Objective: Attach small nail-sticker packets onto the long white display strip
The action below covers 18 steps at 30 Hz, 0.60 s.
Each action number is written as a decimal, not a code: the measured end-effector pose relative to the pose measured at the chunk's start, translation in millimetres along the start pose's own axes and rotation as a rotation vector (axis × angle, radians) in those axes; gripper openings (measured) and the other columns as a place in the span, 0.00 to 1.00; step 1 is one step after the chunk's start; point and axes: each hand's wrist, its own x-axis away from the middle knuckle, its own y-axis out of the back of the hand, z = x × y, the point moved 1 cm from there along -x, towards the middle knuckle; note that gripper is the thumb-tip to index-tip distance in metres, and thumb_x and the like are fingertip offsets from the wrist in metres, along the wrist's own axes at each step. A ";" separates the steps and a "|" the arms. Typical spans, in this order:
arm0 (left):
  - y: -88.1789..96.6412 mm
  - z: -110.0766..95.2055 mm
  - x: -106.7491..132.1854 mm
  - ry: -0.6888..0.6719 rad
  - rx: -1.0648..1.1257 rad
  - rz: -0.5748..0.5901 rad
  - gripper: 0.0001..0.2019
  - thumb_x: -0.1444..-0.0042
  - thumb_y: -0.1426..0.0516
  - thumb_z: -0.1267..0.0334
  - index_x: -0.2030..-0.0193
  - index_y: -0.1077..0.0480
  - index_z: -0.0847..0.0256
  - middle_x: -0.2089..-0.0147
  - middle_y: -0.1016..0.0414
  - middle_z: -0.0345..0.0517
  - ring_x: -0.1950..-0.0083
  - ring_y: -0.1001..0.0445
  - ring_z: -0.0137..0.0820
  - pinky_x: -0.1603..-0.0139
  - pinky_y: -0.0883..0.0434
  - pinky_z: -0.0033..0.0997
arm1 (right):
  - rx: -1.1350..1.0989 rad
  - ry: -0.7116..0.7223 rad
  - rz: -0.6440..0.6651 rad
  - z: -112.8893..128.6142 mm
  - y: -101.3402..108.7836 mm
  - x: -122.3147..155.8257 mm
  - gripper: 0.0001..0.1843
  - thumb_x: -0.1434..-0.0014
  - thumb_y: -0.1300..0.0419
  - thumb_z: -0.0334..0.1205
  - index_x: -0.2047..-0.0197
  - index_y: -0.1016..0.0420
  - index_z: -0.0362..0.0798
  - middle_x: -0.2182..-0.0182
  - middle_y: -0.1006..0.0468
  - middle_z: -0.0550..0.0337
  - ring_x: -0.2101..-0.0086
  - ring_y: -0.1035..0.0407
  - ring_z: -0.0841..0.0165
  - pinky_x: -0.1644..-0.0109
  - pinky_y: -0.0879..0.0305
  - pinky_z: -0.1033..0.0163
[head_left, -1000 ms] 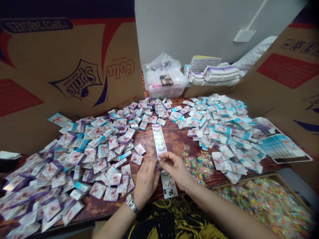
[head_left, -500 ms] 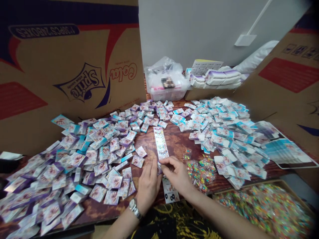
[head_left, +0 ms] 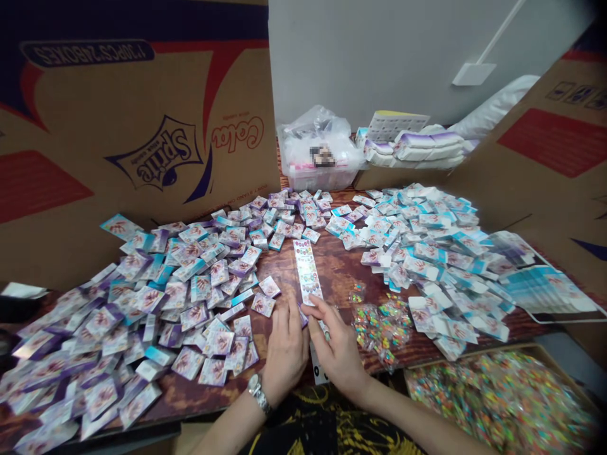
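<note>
Centre front, my left hand (head_left: 286,344) and my right hand (head_left: 336,347) meet over a small purple-and-white box (head_left: 302,318), which they pinch between them; most of it is hidden. My right index finger reaches over a long printed strip (head_left: 308,268) with rows of small coloured pictures. The strip lies flat on the table and runs under my hands. To the left spreads a big heap of small closed boxes (head_left: 180,303). Small clear packets of coloured candy (head_left: 379,325) lie right of my right hand.
A pile of small blue-and-white boxes (head_left: 436,253), some with raised flaps, covers the right side. Below it stands a carton of candy packets (head_left: 497,398). Large cardboard cartons (head_left: 142,114) flank the table (head_left: 279,268). A clear plastic tub (head_left: 322,177) stands at the back.
My right hand has shifted slightly, with its fingers now more extended over the strip and box. My left hand stays at the box. The view has moved a little.
</note>
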 end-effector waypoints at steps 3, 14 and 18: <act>4.3 -4.8 -2.7 0.032 0.070 0.015 0.35 0.39 0.56 0.70 0.32 0.77 0.64 0.41 0.45 0.67 0.42 0.40 0.45 0.47 0.33 0.49 | -0.010 -0.029 0.014 -3.1 -5.7 5.9 0.24 0.35 0.54 0.35 0.36 0.47 0.51 0.47 0.29 0.53 0.47 0.36 0.64 0.42 0.40 0.53; 47.1 44.9 -21.1 -0.015 -0.259 0.015 0.31 0.41 0.52 0.65 0.32 0.59 0.68 0.49 0.35 0.61 0.52 0.33 0.41 0.56 0.29 0.38 | 0.024 0.058 0.346 -23.0 23.6 -29.3 0.24 0.34 0.53 0.41 0.36 0.49 0.53 0.45 0.31 0.52 0.46 0.35 0.62 0.44 0.37 0.52; 134.7 106.4 -60.7 0.228 -0.576 -0.191 0.29 0.40 0.51 0.58 0.34 0.51 0.69 0.50 0.34 0.65 0.49 0.35 0.50 0.54 0.32 0.49 | 0.277 0.218 0.326 -42.5 38.9 -67.0 0.26 0.36 0.51 0.42 0.36 0.47 0.52 0.43 0.33 0.50 0.44 0.38 0.58 0.43 0.39 0.48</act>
